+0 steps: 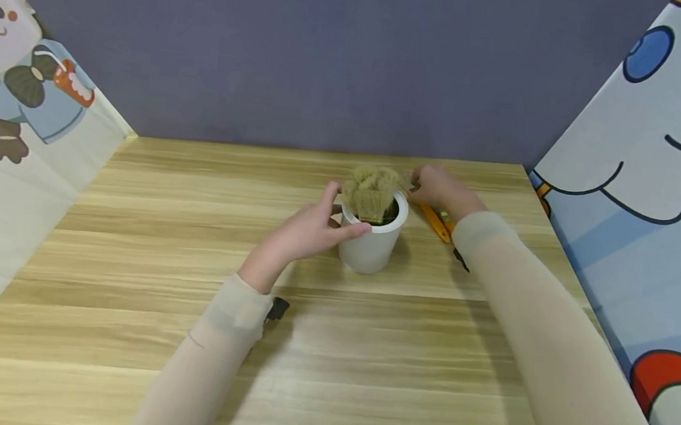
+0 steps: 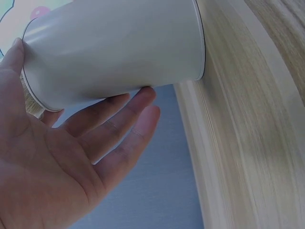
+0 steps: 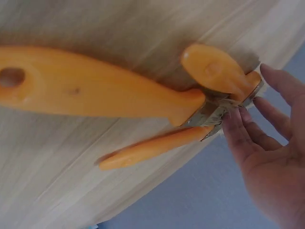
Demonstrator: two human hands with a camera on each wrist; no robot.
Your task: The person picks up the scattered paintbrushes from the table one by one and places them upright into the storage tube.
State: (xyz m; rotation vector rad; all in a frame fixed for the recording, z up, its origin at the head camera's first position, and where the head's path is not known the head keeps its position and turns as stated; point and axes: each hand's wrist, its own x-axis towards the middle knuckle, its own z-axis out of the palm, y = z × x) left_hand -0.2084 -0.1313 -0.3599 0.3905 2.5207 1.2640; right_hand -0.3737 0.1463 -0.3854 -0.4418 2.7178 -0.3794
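Observation:
A white plant pot (image 1: 367,251) stands upright on the table, topped by a bushy clump of tan fibre (image 1: 372,188), with something dark inside the rim. My left hand (image 1: 309,233) curves round the pot's left side. In the left wrist view its thumb lies at the rim and the fingertips (image 2: 147,95) touch the wall. Just right of the pot is my right hand (image 1: 438,187), fingers bent. Pale thin strands show at its fingertips (image 3: 233,117); whether they are pinched is unclear. Against those fingertips lie orange-handled tools (image 3: 109,88) with metal ends partly hidden by the hand.
Light wood-grain table (image 1: 195,228) runs back to a dark grey-blue wall (image 1: 340,59). Cartoon-printed panels flank it at left (image 1: 9,79) and right (image 1: 650,170). A small black device (image 1: 277,308) sits by the left wrist.

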